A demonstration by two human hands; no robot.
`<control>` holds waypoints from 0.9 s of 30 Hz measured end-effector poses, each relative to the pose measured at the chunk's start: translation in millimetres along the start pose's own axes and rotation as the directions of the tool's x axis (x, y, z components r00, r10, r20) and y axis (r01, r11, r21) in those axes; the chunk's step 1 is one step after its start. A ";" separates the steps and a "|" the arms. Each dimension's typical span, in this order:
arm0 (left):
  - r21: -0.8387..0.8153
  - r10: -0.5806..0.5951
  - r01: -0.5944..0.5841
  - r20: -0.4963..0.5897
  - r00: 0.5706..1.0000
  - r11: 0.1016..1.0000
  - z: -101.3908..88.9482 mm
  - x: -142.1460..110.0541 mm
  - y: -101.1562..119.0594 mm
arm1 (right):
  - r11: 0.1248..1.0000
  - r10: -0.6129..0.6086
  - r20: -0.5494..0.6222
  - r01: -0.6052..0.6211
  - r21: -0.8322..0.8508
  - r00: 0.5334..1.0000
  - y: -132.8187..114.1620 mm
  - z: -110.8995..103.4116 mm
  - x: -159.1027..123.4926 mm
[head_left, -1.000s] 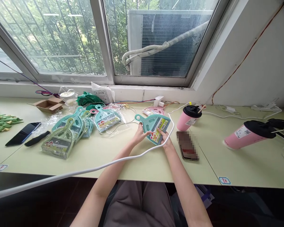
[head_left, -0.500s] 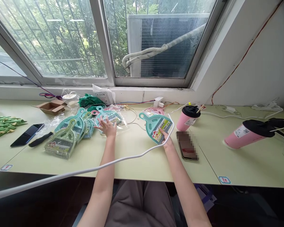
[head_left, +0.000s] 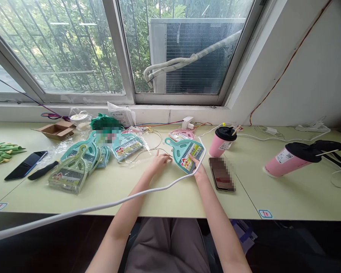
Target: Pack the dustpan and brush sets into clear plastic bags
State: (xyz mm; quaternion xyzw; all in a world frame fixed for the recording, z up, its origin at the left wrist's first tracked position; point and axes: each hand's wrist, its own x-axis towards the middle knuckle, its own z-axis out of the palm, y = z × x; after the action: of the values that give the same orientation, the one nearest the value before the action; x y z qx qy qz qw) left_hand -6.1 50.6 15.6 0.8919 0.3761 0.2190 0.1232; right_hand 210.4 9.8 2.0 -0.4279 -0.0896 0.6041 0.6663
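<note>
In the head view, right of centre, a teal dustpan (head_left: 178,150) with a holed handle and colourful label sits in the right hand's (head_left: 198,167) grasp. The left hand (head_left: 158,163), nearby, is loose, unladen. A white cable (head_left: 102,206) crosses the dustpan's lower edge; the label's print is illegible.

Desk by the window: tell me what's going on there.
A person sits at the desk, the right hand holding a teal dustpan by its lower right side. The left hand is just left of it, fingers spread and apparently empty. More dustpans, in clear wrapping, lie farther left; a phone and a pink cup are to the right.
</note>
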 end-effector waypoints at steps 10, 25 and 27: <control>0.087 -0.391 0.487 -0.483 0.783 0.869 -4.5 -2.1 -5.1 | 1.000 0.006 0.007 -0.006 -0.023 1.000 -5.2 7.4 -10.8; 0.030 0.266 -0.266 0.026 0.964 0.963 10.9 -0.6 45.7 | 0.987 -0.153 0.001 0.152 0.056 0.988 -15.6 -12.8 12.2; -0.059 0.221 -0.222 -0.028 0.975 0.973 11.2 -0.4 47.0 | 0.983 -0.166 -0.014 0.166 0.075 0.986 -17.1 -13.3 12.6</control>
State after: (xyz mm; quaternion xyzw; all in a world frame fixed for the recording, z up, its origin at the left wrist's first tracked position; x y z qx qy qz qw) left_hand 28.0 17.4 23.8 0.9216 0.2686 0.2525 0.1217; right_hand 234.5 16.4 0.3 -0.3958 -0.0995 0.5477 0.7304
